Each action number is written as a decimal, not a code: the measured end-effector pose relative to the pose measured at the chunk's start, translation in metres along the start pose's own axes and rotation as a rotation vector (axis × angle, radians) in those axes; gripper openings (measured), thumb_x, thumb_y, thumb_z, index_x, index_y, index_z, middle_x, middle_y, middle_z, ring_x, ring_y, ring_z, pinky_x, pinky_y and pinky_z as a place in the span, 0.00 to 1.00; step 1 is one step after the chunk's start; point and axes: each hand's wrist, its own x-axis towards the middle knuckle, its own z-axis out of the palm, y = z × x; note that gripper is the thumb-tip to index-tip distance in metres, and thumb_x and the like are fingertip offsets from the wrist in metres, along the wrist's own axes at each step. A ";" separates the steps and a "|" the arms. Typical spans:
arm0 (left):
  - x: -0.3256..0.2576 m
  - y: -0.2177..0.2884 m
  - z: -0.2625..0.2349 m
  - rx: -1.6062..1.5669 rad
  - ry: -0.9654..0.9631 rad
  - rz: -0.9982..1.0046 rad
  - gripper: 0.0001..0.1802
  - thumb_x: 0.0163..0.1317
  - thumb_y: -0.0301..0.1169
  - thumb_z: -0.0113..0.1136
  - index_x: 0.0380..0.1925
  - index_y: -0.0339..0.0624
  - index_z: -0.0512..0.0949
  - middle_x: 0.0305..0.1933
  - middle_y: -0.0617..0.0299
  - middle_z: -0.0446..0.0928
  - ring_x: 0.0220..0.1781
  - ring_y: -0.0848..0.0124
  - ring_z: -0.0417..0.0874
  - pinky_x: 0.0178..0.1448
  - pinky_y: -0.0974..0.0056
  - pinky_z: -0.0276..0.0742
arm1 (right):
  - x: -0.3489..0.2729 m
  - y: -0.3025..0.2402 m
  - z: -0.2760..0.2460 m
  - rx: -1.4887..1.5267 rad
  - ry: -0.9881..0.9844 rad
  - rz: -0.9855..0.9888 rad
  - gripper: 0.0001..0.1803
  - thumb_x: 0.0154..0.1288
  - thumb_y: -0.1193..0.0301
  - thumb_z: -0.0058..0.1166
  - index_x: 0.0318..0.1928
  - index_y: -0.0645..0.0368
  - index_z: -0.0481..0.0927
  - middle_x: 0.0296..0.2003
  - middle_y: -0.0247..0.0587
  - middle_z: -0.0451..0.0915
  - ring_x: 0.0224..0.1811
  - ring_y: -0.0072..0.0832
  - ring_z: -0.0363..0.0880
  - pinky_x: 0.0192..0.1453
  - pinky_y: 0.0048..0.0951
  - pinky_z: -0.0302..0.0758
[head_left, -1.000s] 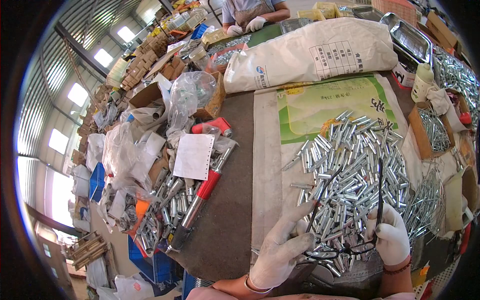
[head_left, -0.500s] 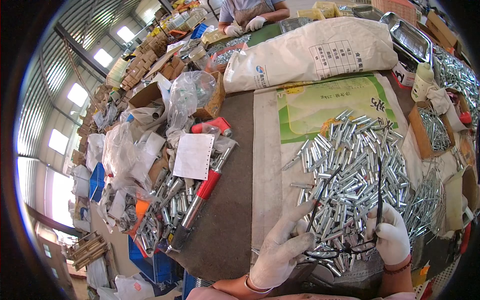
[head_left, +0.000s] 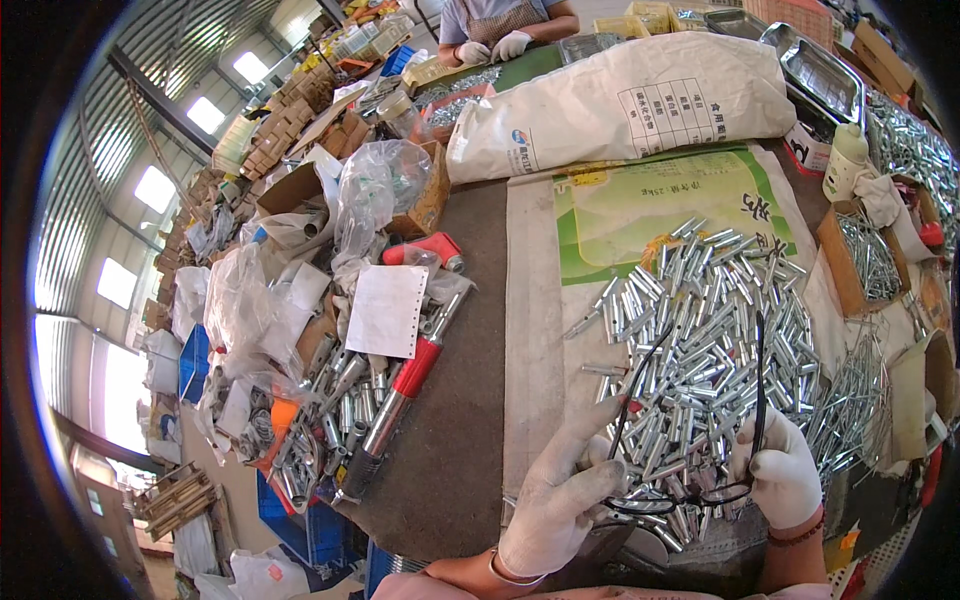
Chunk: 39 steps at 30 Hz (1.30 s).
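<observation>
A pair of black-framed eyeglasses is held between my two white-gloved hands, temples pointing away from me and lenses nearest my body. My left hand pinches the left temple near its hinge. Closed round the right temple is my right hand. Beneath and beyond the glasses, a heap of shiny metal tubes lies on a flattened white and green woven sack. Thin metal rods lie in a loose pile to the right of the tubes.
A rolled white sack lies across the far side. Left are a red-handled torque wrench, white paper and sockets. A cardboard box of pins and a pale bottle stand right. Opposite, a gloved person works.
The eyeglasses and my left hand have shifted very slightly; both hands keep their grip. Across the table, the other person's gloved hands have moved a little.
</observation>
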 end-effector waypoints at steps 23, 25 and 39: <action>0.001 0.001 0.001 0.041 0.010 -0.033 0.37 0.69 0.26 0.59 0.79 0.41 0.66 0.35 0.68 0.74 0.27 0.81 0.67 0.30 0.73 0.59 | 0.006 0.009 0.001 -0.075 0.064 -0.095 0.17 0.56 0.72 0.55 0.47 0.65 0.79 0.24 0.38 0.78 0.23 0.26 0.75 0.31 0.26 0.77; 0.001 0.001 0.000 0.050 0.013 -0.033 0.37 0.69 0.26 0.59 0.79 0.41 0.66 0.35 0.68 0.74 0.27 0.81 0.67 0.30 0.73 0.59 | 0.006 0.009 0.001 -0.084 0.067 -0.100 0.17 0.56 0.72 0.55 0.47 0.65 0.79 0.24 0.39 0.78 0.23 0.26 0.75 0.31 0.27 0.78; 0.001 -0.002 -0.001 0.034 -0.006 0.014 0.38 0.67 0.26 0.59 0.79 0.39 0.66 0.35 0.65 0.76 0.27 0.80 0.69 0.30 0.74 0.61 | 0.005 0.011 -0.002 -0.075 0.035 -0.114 0.16 0.55 0.73 0.55 0.46 0.65 0.80 0.24 0.40 0.79 0.25 0.27 0.77 0.32 0.27 0.77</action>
